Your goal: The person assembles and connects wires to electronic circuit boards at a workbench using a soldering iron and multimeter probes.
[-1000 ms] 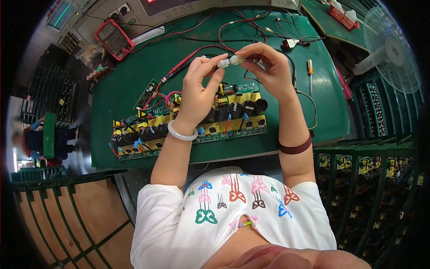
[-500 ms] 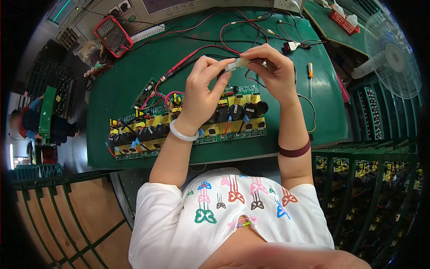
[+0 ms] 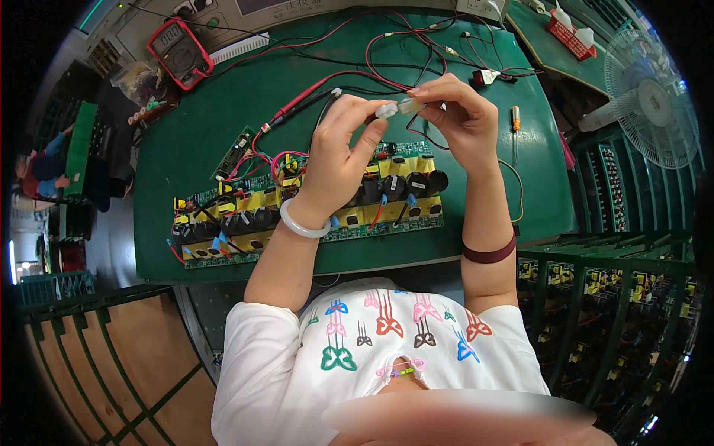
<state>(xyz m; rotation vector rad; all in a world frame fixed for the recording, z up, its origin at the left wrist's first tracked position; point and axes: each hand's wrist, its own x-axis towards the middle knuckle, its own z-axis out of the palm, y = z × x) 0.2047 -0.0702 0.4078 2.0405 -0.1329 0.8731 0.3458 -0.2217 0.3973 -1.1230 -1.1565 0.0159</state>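
Above the far edge of a long circuit board point(image 3: 387, 215), my two hands face each other, fingertips close. My left hand point(image 3: 335, 152) pinches a white plastic wire connector point(image 3: 386, 111) between thumb and fingers. In the fingertips of my right hand point(image 3: 465, 123) is a translucent wire connector point(image 3: 410, 105). The two connectors sit end to end; whether they touch I cannot tell. The long board carries black round capacitors, yellow parts and wire ends with blue tips. Part of it lies hidden under my left hand and wrist. A small circuit board point(image 3: 236, 154) lies beyond its left half.
A red multimeter point(image 3: 180, 53) stands at the far left of the green table point(image 3: 245, 97). Red and black test probes point(image 3: 297, 99) and tangled cables cross the back. An orange screwdriver point(image 3: 515, 123) lies at right, near a fan point(image 3: 654, 100). Racks of boards point(image 3: 595, 282) stand at lower right.
My fingertips have shifted slightly, and the two connectors now show more plainly between them. The view has turned a little. At far left, another person with a green panel has moved.
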